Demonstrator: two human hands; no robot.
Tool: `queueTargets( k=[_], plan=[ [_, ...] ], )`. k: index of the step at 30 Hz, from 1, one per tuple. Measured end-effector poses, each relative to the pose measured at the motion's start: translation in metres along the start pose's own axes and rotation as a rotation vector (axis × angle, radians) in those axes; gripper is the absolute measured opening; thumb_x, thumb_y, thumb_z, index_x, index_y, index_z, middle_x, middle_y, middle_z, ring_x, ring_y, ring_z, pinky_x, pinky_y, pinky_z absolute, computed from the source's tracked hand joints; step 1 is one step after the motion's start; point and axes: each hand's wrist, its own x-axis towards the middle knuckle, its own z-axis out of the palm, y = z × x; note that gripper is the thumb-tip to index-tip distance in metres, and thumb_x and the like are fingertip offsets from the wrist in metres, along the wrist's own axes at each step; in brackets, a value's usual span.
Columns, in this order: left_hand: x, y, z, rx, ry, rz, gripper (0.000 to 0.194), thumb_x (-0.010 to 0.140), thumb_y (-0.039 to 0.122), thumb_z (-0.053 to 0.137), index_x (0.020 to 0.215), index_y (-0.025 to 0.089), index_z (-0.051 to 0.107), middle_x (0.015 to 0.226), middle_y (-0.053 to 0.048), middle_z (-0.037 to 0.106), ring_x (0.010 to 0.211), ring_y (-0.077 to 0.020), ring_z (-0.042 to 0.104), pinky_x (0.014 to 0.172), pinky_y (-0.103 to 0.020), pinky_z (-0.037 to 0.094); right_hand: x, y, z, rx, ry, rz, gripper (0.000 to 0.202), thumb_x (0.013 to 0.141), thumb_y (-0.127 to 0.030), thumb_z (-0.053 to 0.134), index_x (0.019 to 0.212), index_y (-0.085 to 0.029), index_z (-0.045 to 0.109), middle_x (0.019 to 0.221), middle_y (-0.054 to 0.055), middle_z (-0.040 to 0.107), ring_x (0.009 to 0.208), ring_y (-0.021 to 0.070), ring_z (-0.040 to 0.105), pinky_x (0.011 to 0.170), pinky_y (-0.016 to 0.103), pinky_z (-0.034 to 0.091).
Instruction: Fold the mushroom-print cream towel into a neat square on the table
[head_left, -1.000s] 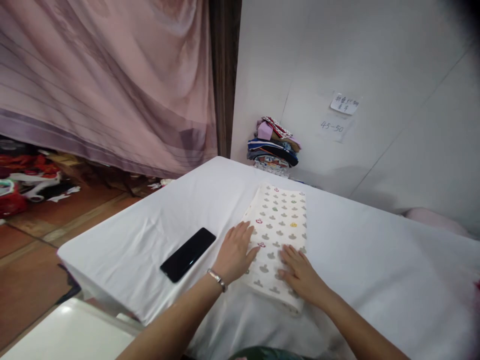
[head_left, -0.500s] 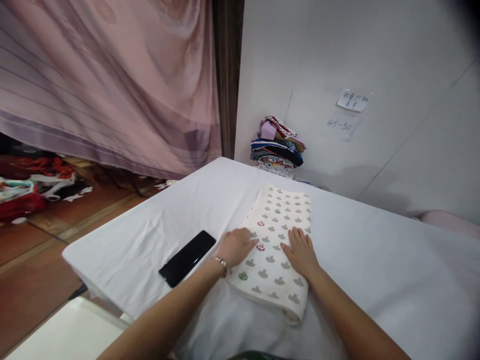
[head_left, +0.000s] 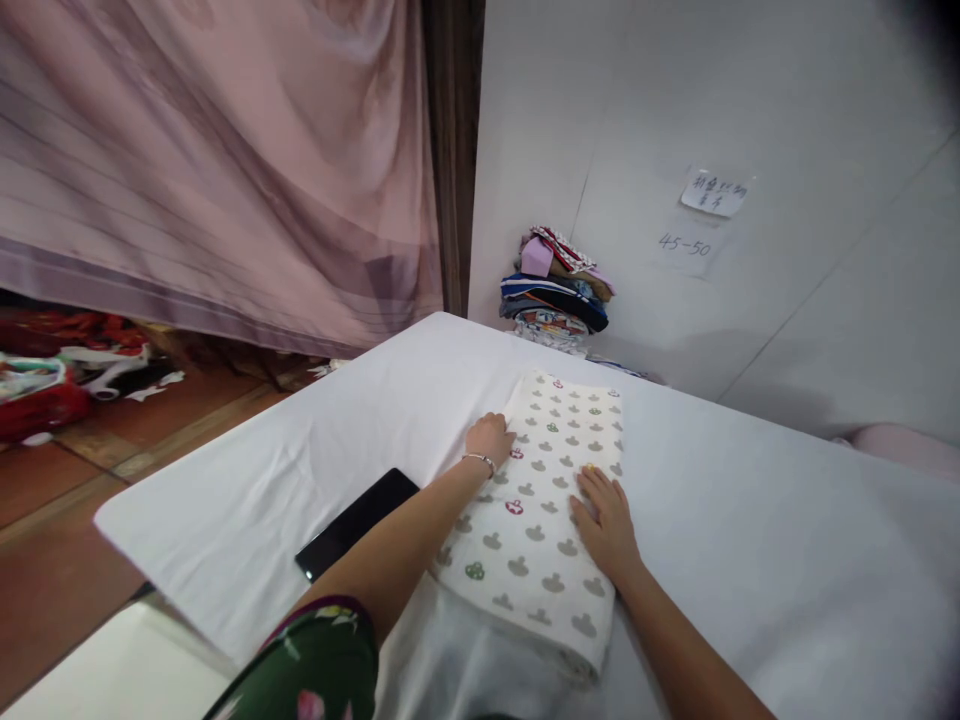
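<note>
A folded white cloth (head_left: 536, 545) printed with grey, red and green mushrooms lies lengthwise on the white-covered table (head_left: 750, 560). My left hand (head_left: 489, 438) is at the cloth's left edge, about halfway up, its fingers curled in at the edge and partly hidden. Flat on the right side of the cloth rests my right hand (head_left: 607, 520), palm down with fingers slightly apart. The near end of the cloth shows rounded, layered folds. A black phone (head_left: 360, 520) lies left of the cloth, partly covered by my left forearm.
A stack of folded clothes (head_left: 555, 285) stands beyond the table's far edge against the white wall (head_left: 637, 120). Handwritten paper notes (head_left: 712, 195) hang there. A pink curtain (head_left: 300, 150) drapes at left, above a red basket (head_left: 45, 405) on the tiled floor.
My left hand has moved forward along the cloth's left edge, and its fingers have curled. My right hand stays flat on the cloth. The view has shifted slightly.
</note>
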Motion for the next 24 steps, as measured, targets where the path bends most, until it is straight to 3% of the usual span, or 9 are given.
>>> queueTargets(
  k=[4, 7, 9, 11, 19, 24],
  plan=[
    [0.005, -0.005, 0.001, -0.015, 0.022, -0.015, 0.018, 0.083, 0.03, 0.046, 0.089, 0.018, 0.058, 0.103, -0.01, 0.06, 0.098, -0.0216, 0.057, 0.08, -0.03, 0.042, 0.0, 0.003, -0.002, 0.26, 0.197, 0.017, 0.043, 0.084, -0.039, 0.046, 0.12, -0.017, 0.055, 0.132, 0.01, 0.05, 0.129, 0.0239, 0.036, 0.107, 0.049, 0.025],
    [0.017, -0.006, 0.001, -0.023, 0.04, -0.044, 0.03, 0.082, 0.038, 0.047, 0.1, 0.016, 0.056, 0.108, -0.013, 0.059, 0.102, -0.0237, 0.055, 0.082, -0.031, 0.041, 0.003, 0.005, -0.007, 0.459, 0.321, 0.249, 0.046, 0.082, -0.043, 0.047, 0.12, -0.017, 0.055, 0.135, 0.009, 0.047, 0.127, 0.0244, 0.038, 0.105, 0.045, 0.032],
    [0.028, -0.003, 0.001, -0.025, 0.023, -0.059, 0.04, 0.08, 0.045, 0.05, 0.106, 0.015, 0.054, 0.112, -0.014, 0.058, 0.105, -0.0257, 0.054, 0.084, -0.032, 0.041, 0.006, 0.006, -0.011, 0.554, 0.311, 0.432, 0.05, 0.081, -0.046, 0.047, 0.123, -0.019, 0.053, 0.134, 0.008, 0.048, 0.125, 0.0249, 0.042, 0.103, 0.043, 0.036],
    [0.038, 0.002, 0.002, -0.022, 0.001, -0.071, 0.044, 0.078, 0.048, 0.051, 0.108, 0.016, 0.054, 0.114, -0.014, 0.058, 0.105, -0.027, 0.054, 0.084, -0.033, 0.041, 0.009, 0.009, -0.013, 0.598, 0.279, 0.525, 0.052, 0.08, -0.047, 0.048, 0.125, -0.021, 0.051, 0.133, 0.006, 0.049, 0.124, 0.0254, 0.044, 0.103, 0.042, 0.036],
    [0.083, 0.033, 0.011, 0.004, 0.071, -0.077, 0.045, 0.076, 0.049, 0.052, 0.105, 0.015, 0.056, 0.118, -0.017, 0.054, 0.114, -0.0307, 0.046, 0.09, -0.039, 0.037, 0.01, 0.02, -0.001, 0.538, 0.234, 0.422, 0.053, 0.08, -0.046, 0.049, 0.127, -0.022, 0.048, 0.138, 0.005, 0.043, 0.127, 0.0239, 0.04, 0.104, 0.04, 0.037],
    [0.105, 0.041, 0.02, -0.009, 0.131, -0.082, 0.033, 0.078, 0.035, 0.053, 0.106, 0.016, 0.054, 0.118, -0.014, 0.054, 0.113, -0.0285, 0.047, 0.09, -0.038, 0.037, 0.009, 0.023, 0.004, 0.57, 0.246, 0.393, 0.049, 0.08, -0.043, 0.051, 0.124, -0.021, 0.05, 0.14, 0.006, 0.041, 0.128, 0.0243, 0.038, 0.104, 0.042, 0.036]
  ],
)
